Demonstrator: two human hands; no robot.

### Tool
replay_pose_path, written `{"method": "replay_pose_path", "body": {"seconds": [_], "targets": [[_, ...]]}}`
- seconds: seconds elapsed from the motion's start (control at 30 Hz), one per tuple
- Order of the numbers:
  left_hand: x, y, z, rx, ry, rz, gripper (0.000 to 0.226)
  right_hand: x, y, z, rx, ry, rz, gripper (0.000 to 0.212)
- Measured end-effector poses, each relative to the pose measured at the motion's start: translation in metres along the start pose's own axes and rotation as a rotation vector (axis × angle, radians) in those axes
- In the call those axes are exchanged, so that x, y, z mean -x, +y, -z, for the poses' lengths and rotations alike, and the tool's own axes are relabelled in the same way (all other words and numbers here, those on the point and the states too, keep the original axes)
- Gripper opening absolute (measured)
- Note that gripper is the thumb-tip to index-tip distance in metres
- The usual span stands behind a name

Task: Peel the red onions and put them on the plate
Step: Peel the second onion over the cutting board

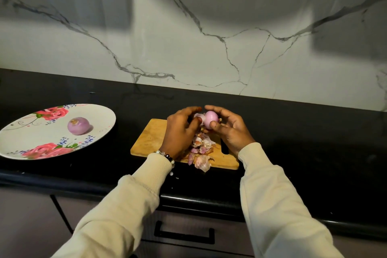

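- Nearest, at six o'clock below the bench (293,123) edge, a drawer with a dark handle (184,234) is showing between two cream sleeves.
- A beaded bracelet (166,156) is sitting on the left wrist, just where the cuff ends.
- A heap of peeled skins (201,151) is lying on the near part of the wooden cutting board (150,136), one piece hanging over its near edge onto the black bench.
- A dark strip, possibly a knife handle (224,146), is lying on the board just beside the right wrist; most of it is hidden.
- The right hand (232,130) is grasping a red onion (210,118) above the board, its grip curled round the bulb with the thumb pressing the near side.
- The left hand (180,130) is pinching a loose flap of skin (199,116) at the onion's nine o'clock side, its grip clenched on it.
- At nine o'clock, well apart from the board, a floral plate (25,132) is carrying one peeled onion (78,125) near its middle.
- Farthest, a veined marble wall (209,27) is rising behind the bench.
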State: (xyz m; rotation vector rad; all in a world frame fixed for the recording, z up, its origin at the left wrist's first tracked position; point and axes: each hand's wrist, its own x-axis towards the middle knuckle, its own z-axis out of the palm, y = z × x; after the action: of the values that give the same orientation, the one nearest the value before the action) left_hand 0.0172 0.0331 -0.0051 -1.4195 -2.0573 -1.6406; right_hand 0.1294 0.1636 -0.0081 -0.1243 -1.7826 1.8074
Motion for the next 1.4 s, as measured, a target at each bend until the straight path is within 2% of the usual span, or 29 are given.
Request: {"method": "replay_pose_path", "body": {"seconds": [0.2, 0.4, 0.5, 0.6, 0.67, 0.83, 1.0, 1.1, 1.2, 1.3, 1.4], "targets": [[-0.002, -0.003, -0.002, 0.062, -0.053, 0.064, 0.022, 0.001, -0.003, -0.002, -0.118, -0.050, -0.043, 0.041], [-0.004, -0.007, 0.001, 0.115, -0.019, 0.068, 0.028, 0.004, -0.009, -0.005, -0.212, -0.057, -0.041, 0.043], [-0.002, -0.007, 0.001, 0.030, 0.083, 0.011, 0.026, 0.002, -0.008, -0.002, -0.263, -0.009, -0.031, 0.040], [-0.004, -0.004, 0.004, 0.040, 0.191, 0.063, 0.027, -0.001, -0.007, 0.001, -0.292, 0.040, 0.009, 0.042], [-0.003, -0.002, 0.004, -0.032, 0.172, 0.051, 0.028, -0.002, -0.007, 0.002, -0.309, 0.049, 0.037, 0.038], [0.002, -0.002, 0.001, -0.386, 0.057, -0.076, 0.021, -0.002, -0.011, 0.001, -0.342, 0.089, 0.036, 0.034], [0.000, -0.004, -0.001, -0.521, -0.045, -0.030, 0.034, -0.001, -0.010, 0.000, -0.310, 0.085, 0.004, 0.034], [-0.001, -0.004, 0.000, -0.471, -0.002, -0.022, 0.037, -0.002, -0.008, 0.001, -0.279, 0.065, -0.016, 0.034], [-0.002, -0.004, 0.001, -0.382, 0.039, -0.102, 0.034, -0.001, -0.007, 0.001, -0.217, 0.026, -0.043, 0.036], [0.000, -0.005, 0.000, -0.347, 0.022, -0.185, 0.024, 0.001, -0.005, 0.000, -0.157, -0.032, -0.066, 0.040], [0.001, -0.005, 0.002, -0.338, 0.059, -0.172, 0.012, 0.001, -0.002, 0.000, -0.102, -0.047, -0.068, 0.045]]}}
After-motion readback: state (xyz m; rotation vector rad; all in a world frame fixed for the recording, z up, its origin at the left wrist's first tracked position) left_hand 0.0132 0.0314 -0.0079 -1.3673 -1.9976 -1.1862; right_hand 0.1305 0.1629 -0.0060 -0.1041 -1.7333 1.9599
